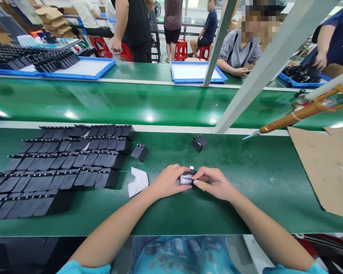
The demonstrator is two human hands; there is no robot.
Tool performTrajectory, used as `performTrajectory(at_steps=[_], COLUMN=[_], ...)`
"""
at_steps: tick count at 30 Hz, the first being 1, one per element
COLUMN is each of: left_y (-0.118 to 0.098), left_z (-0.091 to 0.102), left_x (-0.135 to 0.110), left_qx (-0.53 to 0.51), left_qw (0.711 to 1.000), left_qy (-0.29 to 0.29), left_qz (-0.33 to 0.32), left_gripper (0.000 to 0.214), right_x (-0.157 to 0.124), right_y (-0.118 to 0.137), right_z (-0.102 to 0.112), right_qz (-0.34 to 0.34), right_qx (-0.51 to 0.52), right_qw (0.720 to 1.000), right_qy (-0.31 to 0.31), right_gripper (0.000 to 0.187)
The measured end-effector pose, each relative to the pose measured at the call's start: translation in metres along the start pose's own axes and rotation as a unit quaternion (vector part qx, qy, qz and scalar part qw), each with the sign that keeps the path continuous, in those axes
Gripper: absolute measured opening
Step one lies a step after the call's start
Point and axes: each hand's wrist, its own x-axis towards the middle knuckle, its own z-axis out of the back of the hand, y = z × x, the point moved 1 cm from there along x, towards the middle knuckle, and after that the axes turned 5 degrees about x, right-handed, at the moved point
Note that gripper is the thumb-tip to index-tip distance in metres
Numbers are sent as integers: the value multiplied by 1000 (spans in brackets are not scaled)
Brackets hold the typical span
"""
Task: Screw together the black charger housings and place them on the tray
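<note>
My left hand (168, 181) is closed around a small black part with a shiny film on it (186, 177), held just above the green table (246, 171). My right hand (214, 184) pinches thin metal tweezers (214, 181) whose shaft sticks out to the right, and its fingertips touch the same part. A white scrap of paper (138, 182) lies left of my left hand. Two loose black parts (139, 152) (199, 142) sit farther back on the table.
Rows of black parts (60, 160) lie at the left. A brown cardboard sheet (326, 167) lies at the right, and a hanging tool with a brass-coloured handle (291, 120) is above it. Beyond the green conveyor (131, 102) are blue trays (197, 72) and several people.
</note>
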Motion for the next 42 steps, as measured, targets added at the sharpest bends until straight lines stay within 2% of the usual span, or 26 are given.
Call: performTrajectory(at_steps=[5,9,17,21,24,32,34,37,39,42], left_y=[0,0,-2,-1,0,-1,-1,-4,-7,-9], left_z=[0,1,2,2,1,3,5,7,7,5], left_x=[0,0,0,0,0,-1,-2,-4,-6,-7], left_qx=[1,-2,-4,-2,-6,-12,-21,-53,-76,-90], left_qw=[1000,1000,1000,1000,1000,1000,1000,998,996,994], left_qy=[-1,1,2,1,2,10,7,-14,-32,-62], left_qz=[-2,2,3,2,0,-3,-4,-10,-14,-6], left_gripper=[44,43,43,42,43,48,54,59,57,49], right_x=[-1,-1,0,0,0,-1,-3,-4,-3,3], right_y=[2,3,-2,0,3,4,2,0,-1,-6], right_z=[2,2,-3,-4,-2,10,18,35,44,48], right_qz=[-8,3,30,24,23,32,29,25,34,66], right_qx=[20,-8,-7,-11,-24,-56,-42,-19,-85,-282], right_qw=[1000,1000,999,1000,999,998,998,987,974,939], right_qy=[4,24,-15,-12,4,-6,-46,-156,-206,-188], right_gripper=[10,9,9,11,12,13,14,18,21,20])
